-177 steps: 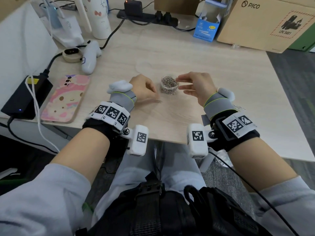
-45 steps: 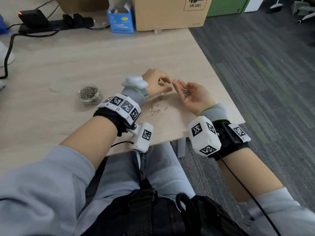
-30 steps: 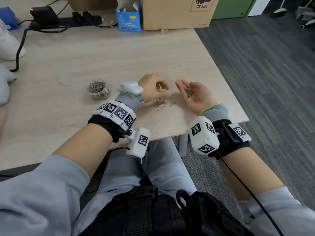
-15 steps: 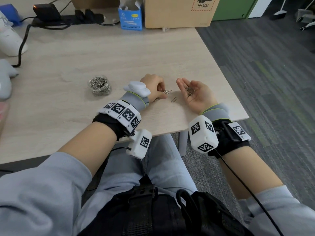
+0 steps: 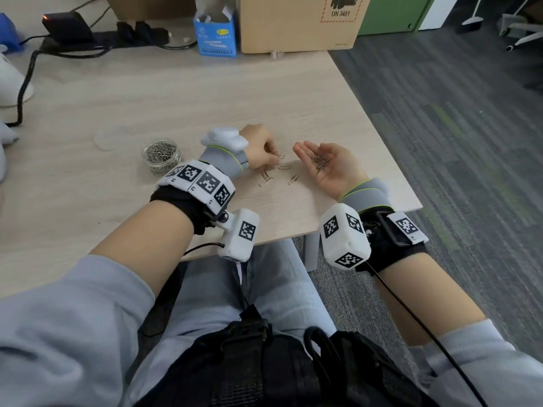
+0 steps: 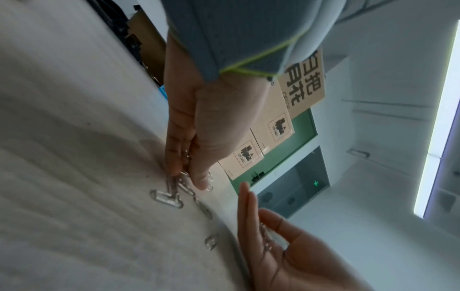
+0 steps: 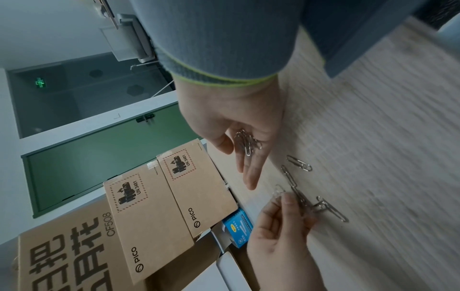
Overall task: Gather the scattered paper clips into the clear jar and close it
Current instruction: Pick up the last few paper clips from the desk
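Note:
The clear jar stands lidless on the table, partly filled with paper clips. To its right my left hand is curled knuckles-up, with thumb and fingers pinching loose paper clips against the tabletop. A few more clips lie beside it, and one lies alone. My right hand rests palm up near the table's right edge, fingers straight. A small heap of clips lies in its palm. A faint clear disc lies flat, left of the jar.
Cardboard boxes and a small blue box stand at the back edge. A power strip with cables runs along the back left. The table's right edge is close to my right hand, with grey carpet beyond.
Both hands left the jar and moved right to the loose clips. Over the last second the right palm stayed up with its heap while the left fingers worked among the clips on the table.

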`<state>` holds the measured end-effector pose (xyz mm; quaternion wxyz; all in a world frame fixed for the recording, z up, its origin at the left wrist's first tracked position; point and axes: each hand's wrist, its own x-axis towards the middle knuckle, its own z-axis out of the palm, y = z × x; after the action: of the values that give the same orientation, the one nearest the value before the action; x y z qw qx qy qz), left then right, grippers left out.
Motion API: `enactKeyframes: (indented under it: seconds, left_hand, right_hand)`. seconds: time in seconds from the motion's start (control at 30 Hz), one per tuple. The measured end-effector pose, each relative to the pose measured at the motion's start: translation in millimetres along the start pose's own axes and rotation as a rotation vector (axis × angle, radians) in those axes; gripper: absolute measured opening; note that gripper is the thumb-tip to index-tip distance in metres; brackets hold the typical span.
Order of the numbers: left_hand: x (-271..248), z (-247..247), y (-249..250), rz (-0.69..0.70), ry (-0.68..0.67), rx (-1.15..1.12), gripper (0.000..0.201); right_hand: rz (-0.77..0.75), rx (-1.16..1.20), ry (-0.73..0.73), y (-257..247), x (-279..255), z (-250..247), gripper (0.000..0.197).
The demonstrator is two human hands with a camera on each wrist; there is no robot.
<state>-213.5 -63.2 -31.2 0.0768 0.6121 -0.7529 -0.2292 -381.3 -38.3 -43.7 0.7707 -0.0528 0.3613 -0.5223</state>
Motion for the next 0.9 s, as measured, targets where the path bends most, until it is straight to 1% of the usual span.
enactKeyframes:
  seconds: [0.13, 0.2, 0.27, 0.33, 0.37, 0.4, 0.47, 0.53, 0.57, 0.6, 0.63, 0.7, 0.73, 0.8, 0.9]
  left_hand:
    - [1.9, -14.0, 6.5, 0.102, 0.014, -0.232, 0.009]
    - [2.6, -18.5, 16.4, 0.159, 0.015, -0.310, 0.009]
    - [4.1, -18.0, 25.7, 0.211, 0.026, -0.282, 0.014]
    - [5.5, -15.1, 31.4, 0.247, 0.025, -0.236, 0.017]
    - [5.7, -13.6, 32.4, 0.256, 0.022, -0.249, 0.018]
    - [6.0, -12.8, 31.9, 0.254, 0.031, -0.282, 0.018]
    - [5.7, -13.2, 27.0, 0.219, 0.097, -0.372, 0.019]
    - [3.3, -15.1, 15.8, 0.166, 0.177, -0.422, 0.021]
    - [1.9, -15.8, 8.2, 0.141, 0.196, -0.403, 0.023]
    - [-0.9, -16.5, 0.6, 0.114, 0.183, -0.353, 0.025]
    - [-5.1, -16.5, -5.8, 0.085, 0.134, -0.283, 0.029]
    - [-14.3, -13.0, -14.7, 0.042, -0.009, -0.148, 0.039]
    - [-18.6, -10.2, -17.8, 0.032, -0.058, -0.117, 0.044]
    - [-22.0, -4.7, -19.8, 0.037, -0.074, -0.110, 0.048]
    - [-20.1, 0.2, -22.0, 0.038, -0.030, -0.138, 0.040]
  right_hand:
    - [0.022, -0.052, 0.002, 0.6, 2.7, 4.7, 0.028]
    - [0.064, -0.066, -0.005, 2.7, 2.8, 9.9, 0.030]
    - [0.099, -0.050, -0.045, 5.2, 2.0, 14.5, 0.036]
    - [0.114, -0.056, -0.082, 6.3, 3.1, 17.0, 0.051]
    - [0.120, -0.061, -0.091, 6.7, 3.6, 17.4, 0.053]
    - [0.122, -0.056, -0.092, 6.7, 3.4, 17.8, 0.050]
    - [0.124, -0.010, -0.057, 6.1, 2.2, 17.6, 0.035]
    - [0.127, 0.043, -0.016, 5.5, 1.6, 16.5, 0.031]
    - [0.121, 0.065, -0.004, 5.1, 1.2, 15.8, 0.031]
    - [0.115, 0.084, -0.002, 5.1, 1.0, 15.8, 0.031]
    - [0.108, 0.098, 0.000, 4.9, 1.1, 15.7, 0.030]
    - [0.096, 0.107, 0.003, 5.1, 1.8, 15.9, 0.030]
    - [0.094, 0.102, 0.002, 6.2, 2.0, 16.5, 0.029]
    - [0.089, 0.094, 0.002, 6.8, 1.7, 16.5, 0.029]
    - [0.082, 0.081, -0.008, 8.3, 0.1, 16.0, 0.029]
